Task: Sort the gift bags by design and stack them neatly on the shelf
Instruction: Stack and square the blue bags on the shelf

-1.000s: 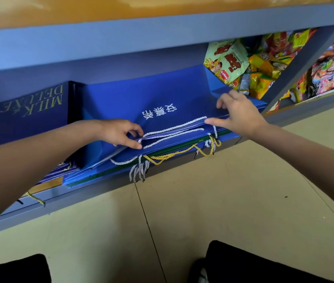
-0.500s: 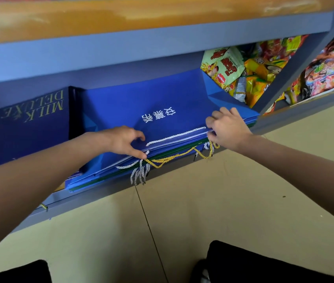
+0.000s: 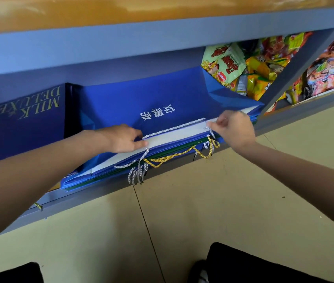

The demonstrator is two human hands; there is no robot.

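Note:
A bright blue gift bag (image 3: 141, 99) with white characters lies on top of a flat stack of bags (image 3: 121, 172) on the bottom shelf (image 3: 92, 193). Its front panel is lifted, and the white inside (image 3: 174, 135) shows. My left hand (image 3: 121, 137) pinches the bag's top edge by the left end of its white rope handle (image 3: 172, 127). My right hand (image 3: 233, 129) pinches the same edge at the handle's right end. White and yellow rope handles (image 3: 162, 160) of lower bags hang over the shelf front. A dark blue bag (image 3: 23, 123) lettered "MILK DELUXE" lies to the left.
Colourful snack packets (image 3: 243, 68) fill the shelf to the right of the bags, and more sit in the neighbouring unit (image 3: 329, 70). A blue shelf board (image 3: 141, 33) overhangs the bags. Beige floor tiles (image 3: 203, 211) lie in front. My dark-clothed knees (image 3: 254, 264) are at the bottom.
The top bag's front edge has been raised, so its white inside now shows. My right hand moved from the bag's right edge to the handle end. My left hand stayed at the left handle end.

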